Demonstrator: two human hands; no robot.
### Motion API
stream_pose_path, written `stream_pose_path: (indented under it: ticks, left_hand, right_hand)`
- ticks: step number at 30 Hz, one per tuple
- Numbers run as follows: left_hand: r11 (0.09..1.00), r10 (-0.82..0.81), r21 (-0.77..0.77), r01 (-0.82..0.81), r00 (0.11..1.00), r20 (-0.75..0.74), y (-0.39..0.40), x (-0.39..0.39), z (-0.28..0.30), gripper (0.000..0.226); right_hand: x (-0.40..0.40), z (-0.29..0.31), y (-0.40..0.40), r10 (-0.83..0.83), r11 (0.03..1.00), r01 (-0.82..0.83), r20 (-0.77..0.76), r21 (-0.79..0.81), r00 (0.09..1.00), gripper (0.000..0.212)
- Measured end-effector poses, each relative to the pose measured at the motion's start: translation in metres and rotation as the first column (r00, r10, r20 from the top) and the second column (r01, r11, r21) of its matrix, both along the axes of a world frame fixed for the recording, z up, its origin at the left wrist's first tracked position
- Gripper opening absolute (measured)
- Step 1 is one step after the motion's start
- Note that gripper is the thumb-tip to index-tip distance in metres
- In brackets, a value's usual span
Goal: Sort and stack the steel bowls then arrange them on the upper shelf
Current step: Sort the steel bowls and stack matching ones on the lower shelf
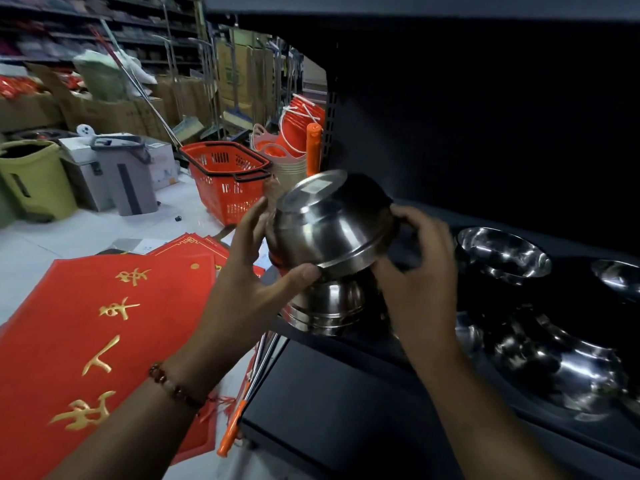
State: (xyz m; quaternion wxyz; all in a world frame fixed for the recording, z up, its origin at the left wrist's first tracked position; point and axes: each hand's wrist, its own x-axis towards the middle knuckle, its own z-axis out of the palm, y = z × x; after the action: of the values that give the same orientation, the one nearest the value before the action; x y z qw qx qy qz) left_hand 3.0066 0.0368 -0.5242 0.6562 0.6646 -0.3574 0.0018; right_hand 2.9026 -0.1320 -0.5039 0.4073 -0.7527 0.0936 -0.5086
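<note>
Both hands hold one steel bowl (332, 225) upside down and tilted, its flat base turned up and to the left, with a small pale sticker on the base. The left hand (256, 271) has its thumb pressed on the bowl's rim and its fingers spread along the far side. The right hand (420, 271) curls round the rim on the other side, so each grip is closed on this same bowl.

Directly under the held bowl a stack of inverted bowls (327, 306) sits at the left end of the dark shelf (346, 393). The held bowl appears to hang just above the stack; whether they touch I cannot tell.

To the right of the held bowl, further along the shelf, an upright bowl (504, 252) shows its shiny inside. Another bowl (618, 277) lies beyond it at the frame's edge. Below and right of the held bowl more steel bowls (561, 368) lie crowded together in the gloom.

Left of the held bowl, on the floor, lies a red mat (114, 337) with gold characters. Up and left of the bowl stands a red shopping basket (225, 178).
</note>
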Motion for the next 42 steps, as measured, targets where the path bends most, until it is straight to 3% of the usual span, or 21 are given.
stream_pose_path:
  ticks: [3,6,10,12,14,16,19,22,25,28,30,33,38,42]
  left_hand:
    - [0.996,-0.060,-0.061,0.065,0.995,0.080,0.008,-0.019,0.011,0.089]
    - [0.995,-0.097,0.029,0.093,0.966,0.241,0.015,-0.035,0.014,0.093]
    - [0.937,-0.120,0.342,-0.065,0.861,0.494,0.017,-0.048,0.012,0.122]
    - [0.902,-0.147,0.415,-0.118,0.819,0.554,0.019,-0.049,0.009,0.136]
    - [0.899,-0.168,0.422,-0.119,0.796,0.581,0.022,-0.048,0.005,0.136]
    - [0.924,-0.148,0.376,-0.068,0.844,0.515,0.026,-0.047,0.001,0.124]
    - [0.966,-0.091,0.258,0.020,0.960,0.266,0.029,-0.046,-0.003,0.107]
    - [0.992,-0.065,0.114,0.056,0.995,0.074,0.031,-0.038,-0.005,0.094]
    - [0.996,-0.076,0.050,0.080,0.995,-0.066,0.033,-0.031,0.001,0.084]
    - [0.991,-0.134,0.005,0.135,0.983,-0.129,0.037,-0.028,0.009,0.078]
    - [0.986,-0.164,-0.009,0.164,0.977,-0.138,0.037,-0.029,0.012,0.078]
    - [0.987,-0.160,-0.024,0.158,0.979,-0.123,0.036,-0.028,0.014,0.092]
    - [0.995,0.027,0.095,-0.042,0.987,0.161,0.019,-0.014,0.017,0.069]
    - [0.995,0.071,0.046,-0.088,0.956,0.285,-0.013,0.005,0.017,0.065]
  right_hand:
    - [-0.010,0.021,0.005,-0.016,0.991,-0.005,0.155,0.131,0.988,0.029]
    - [-0.017,0.034,0.003,-0.025,0.915,-0.060,0.204,0.399,0.979,0.015]
    - [-0.022,0.032,-0.005,0.086,0.765,-0.072,0.009,0.639,0.996,0.018]
    - [-0.025,0.028,-0.008,0.131,0.760,-0.029,-0.109,0.650,0.985,0.018]
    - [-0.027,0.024,-0.010,0.188,0.739,-0.020,-0.177,0.673,0.966,0.014]
    - [-0.030,0.022,-0.012,0.260,0.719,-0.023,-0.237,0.695,0.936,0.013]
    - [-0.034,0.020,-0.013,0.362,0.721,-0.060,-0.301,0.691,0.882,0.027]
    - [-0.036,0.020,-0.008,0.471,0.677,-0.224,-0.178,0.701,0.864,0.022]
    - [-0.043,0.021,-0.004,0.536,0.736,-0.373,-0.151,0.565,0.831,0.033]
    - [-0.052,0.025,0.007,0.405,0.913,-0.392,-0.366,0.111,0.838,0.054]
    - [-0.051,0.024,0.016,0.249,0.926,-0.348,-0.455,-0.147,0.855,0.059]
    - [-0.047,0.022,0.021,0.188,0.928,-0.295,-0.397,-0.228,0.899,0.049]
    - [-0.033,0.020,0.004,0.088,0.926,-0.198,-0.325,-0.322,0.941,0.028]
    - [-0.014,0.021,-0.019,0.056,0.938,-0.142,-0.266,-0.316,0.962,0.025]
